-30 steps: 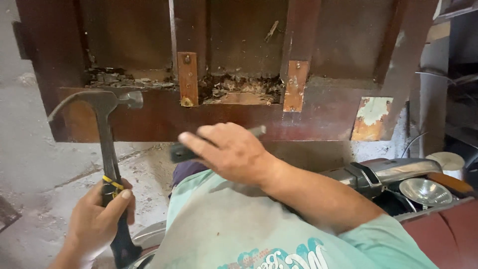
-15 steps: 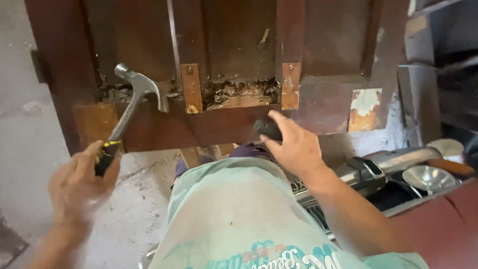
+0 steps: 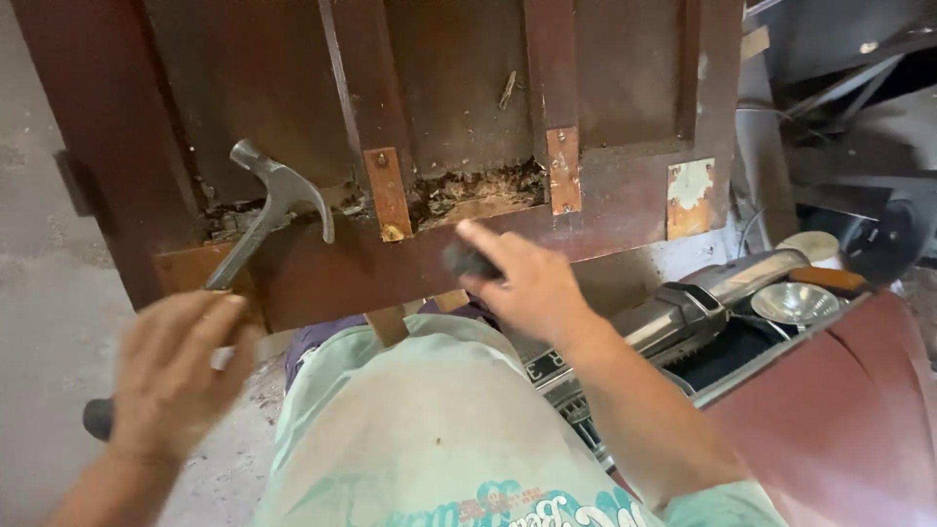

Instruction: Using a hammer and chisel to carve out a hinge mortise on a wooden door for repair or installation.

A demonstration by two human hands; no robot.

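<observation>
Hammer (image 3: pixel 278 200) swings up toward the door (image 3: pixel 625 210) at centre left, left hand (image 3: pixel 176 376) gripping it; right hand (image 3: pixel 527 283) now clutches a dark tool (image 3: pixel 467 260) against the rotted rail.

hammer (image 3: pixel 278 200): dull grey metal | door (image 3: pixel 605 210): worn, crumbling brown wood

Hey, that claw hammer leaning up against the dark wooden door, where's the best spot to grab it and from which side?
Probably low on the handle, where the left hand already wraps it, coming from the near side. The claw hammer tilts with its steel head up against the wooden door, so only the lower handle is free to grip.
</observation>
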